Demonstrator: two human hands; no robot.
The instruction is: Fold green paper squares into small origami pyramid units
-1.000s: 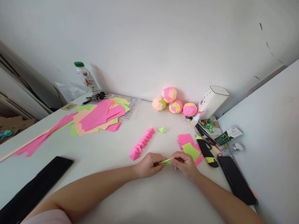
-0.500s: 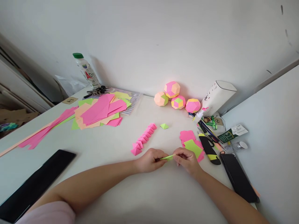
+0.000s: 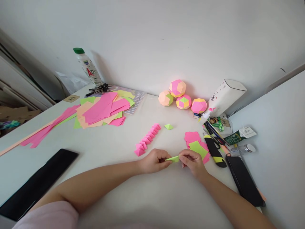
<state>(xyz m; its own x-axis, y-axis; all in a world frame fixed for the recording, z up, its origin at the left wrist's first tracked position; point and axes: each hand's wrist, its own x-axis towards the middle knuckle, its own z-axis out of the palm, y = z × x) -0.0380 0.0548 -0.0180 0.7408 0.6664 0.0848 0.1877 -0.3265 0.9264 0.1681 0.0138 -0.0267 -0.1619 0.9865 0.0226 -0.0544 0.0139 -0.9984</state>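
Note:
A small folded piece of green paper point(image 3: 174, 158) is stretched between my two hands over the near part of the table. My left hand point(image 3: 154, 160) pinches its left end, and my right hand point(image 3: 192, 160) grips the right end between thumb and fingers. Just beyond my left hand runs a slanting row of folded pink paper pieces point(image 3: 147, 139). One folded green piece point(image 3: 168, 127) lies apart, to the right of that row. Beside my right hand, a green sheet point(image 3: 198, 149) rests on several pink sheets point(image 3: 192, 137).
Paper balls point(image 3: 183, 101) stand by the wall. Loose coloured sheets point(image 3: 100, 111), a bottle point(image 3: 89, 68) and keys point(image 3: 101, 88) are at back left. A black slab point(image 3: 40, 183) lies front left. On the right are a black-and-yellow cutter point(image 3: 214, 151), scissors point(image 3: 218, 141) and a phone point(image 3: 244, 181).
My view has shifted slightly. Both hands keep their hold on the green paper, and a little more of it shows between them.

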